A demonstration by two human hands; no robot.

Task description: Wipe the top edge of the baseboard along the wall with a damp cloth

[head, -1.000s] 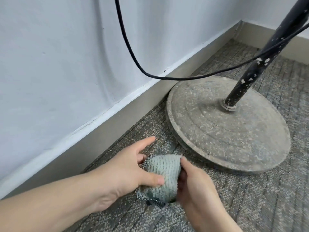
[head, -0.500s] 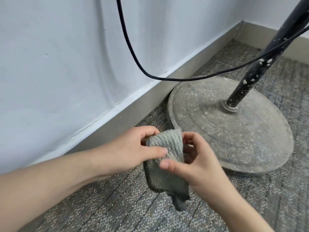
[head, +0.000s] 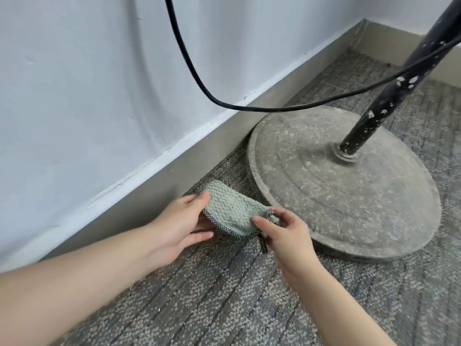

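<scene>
Both hands pinch the cloth (head: 230,212): left hand (head: 179,224), right hand (head: 282,229). Grip closed. Fold a firm pad first, then press along the baseboard (head: 149,196) top edge.

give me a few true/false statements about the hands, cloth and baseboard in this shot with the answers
1. Both hands hold the cloth. True: the left hand grips its left end, the right hand its right end.
2. The cloth is pressed on the top edge of the baseboard. False: it is held above the carpet, apart from the baseboard.
3. A black cable hangs in front of the wall. True.
4. The round base is clean and shiny. False: it is dull and covered in specks.
5. The pole on the base is white. False: it is black with pale flecks.
</scene>
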